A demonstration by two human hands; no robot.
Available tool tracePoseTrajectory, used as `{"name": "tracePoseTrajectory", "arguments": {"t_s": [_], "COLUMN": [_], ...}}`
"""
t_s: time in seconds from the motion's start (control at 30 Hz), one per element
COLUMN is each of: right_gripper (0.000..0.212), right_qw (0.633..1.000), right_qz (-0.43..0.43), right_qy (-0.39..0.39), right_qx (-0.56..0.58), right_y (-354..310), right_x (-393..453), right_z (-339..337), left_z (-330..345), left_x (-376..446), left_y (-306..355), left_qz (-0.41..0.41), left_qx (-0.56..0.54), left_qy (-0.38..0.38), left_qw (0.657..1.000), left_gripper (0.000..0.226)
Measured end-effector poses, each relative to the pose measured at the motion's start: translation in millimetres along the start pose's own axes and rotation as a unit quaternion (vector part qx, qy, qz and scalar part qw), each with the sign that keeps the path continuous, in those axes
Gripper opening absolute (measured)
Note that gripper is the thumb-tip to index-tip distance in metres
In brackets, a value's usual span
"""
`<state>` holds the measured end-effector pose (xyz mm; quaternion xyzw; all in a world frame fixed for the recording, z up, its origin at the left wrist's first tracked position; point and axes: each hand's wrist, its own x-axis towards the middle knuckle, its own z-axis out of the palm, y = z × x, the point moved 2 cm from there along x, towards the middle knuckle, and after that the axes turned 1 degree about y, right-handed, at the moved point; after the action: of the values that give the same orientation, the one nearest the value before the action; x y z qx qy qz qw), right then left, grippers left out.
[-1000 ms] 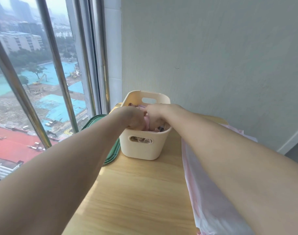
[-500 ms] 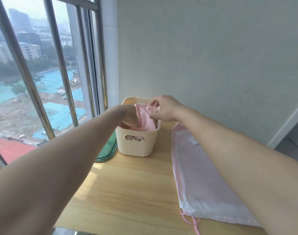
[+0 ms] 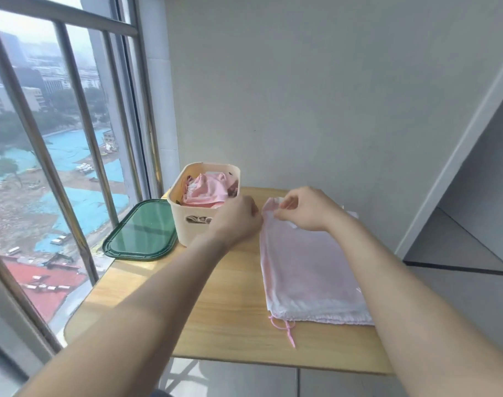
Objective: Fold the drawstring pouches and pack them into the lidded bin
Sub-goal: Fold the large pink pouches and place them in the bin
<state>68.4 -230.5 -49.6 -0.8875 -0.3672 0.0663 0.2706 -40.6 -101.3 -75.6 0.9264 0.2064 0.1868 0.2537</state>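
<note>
While the pouch [image 3: 307,267] lies flat on the tabletop [image 3: 215,310] | right hand [image 3: 304,209] fingers pinch its far corner | left hand [image 3: 236,220] fingers curled at its edge, grip unclear | bin [image 3: 187,224] just left of them

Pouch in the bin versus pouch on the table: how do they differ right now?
The pouch in the bin is bunched up inside the cream bin; the pouch on the table lies flat and spread out on the wooden table. No hand touches the first; the left hand and right hand pinch the second's far edge. The flat one's drawstring trails out. Both are pink.
</note>
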Motion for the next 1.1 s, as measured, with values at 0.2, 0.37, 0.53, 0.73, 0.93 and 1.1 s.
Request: {"name": "tracePoseTrajectory", "arguments": {"t_s": [0.2,0.37,0.53,0.73,0.93,1.1], "right_gripper": [0.044,0.081,0.071,0.049,0.041,0.017], "right_qw": [0.98,0.965,0.983,0.987,0.977,0.972], "right_qz": [0.098,0.106,0.086,0.068,0.067,0.076], "right_qy": [-0.144,-0.234,-0.162,-0.108,0.039,0.162], "right_qx": [0.096,0.051,0.006,0.1,0.198,0.155], "right_y": [78.2,119.4,130.0,139.9,151.3,155.7], "right_x": [-60.7,-85.4,-82.9,-76.1,-77.7,-79.7], "right_z": [25.9,44.6,58.2,54.1,38.5,34.7], "left_z": [67.2,98.0,105.6,98.7,86.3,84.1], "left_x": [-43.1,-62.1,-67.5,-46.9,-29.1,-27.6], "left_y": [3.3,-0.1,-7.4,-12.3,-18.4,-30.0], "left_qz": [-0.017,-0.025,-0.006,0.016,-0.016,-0.093], "left_qx": [0.025,0.056,0.056,-0.015,-0.138,-0.267], "left_qy": [-0.178,-0.266,-0.295,-0.225,0.036,0.089], "left_qw": [0.983,0.962,0.954,0.974,0.99,0.955], "left_gripper": [0.038,0.05,0.081,0.032,0.029,0.029]}}
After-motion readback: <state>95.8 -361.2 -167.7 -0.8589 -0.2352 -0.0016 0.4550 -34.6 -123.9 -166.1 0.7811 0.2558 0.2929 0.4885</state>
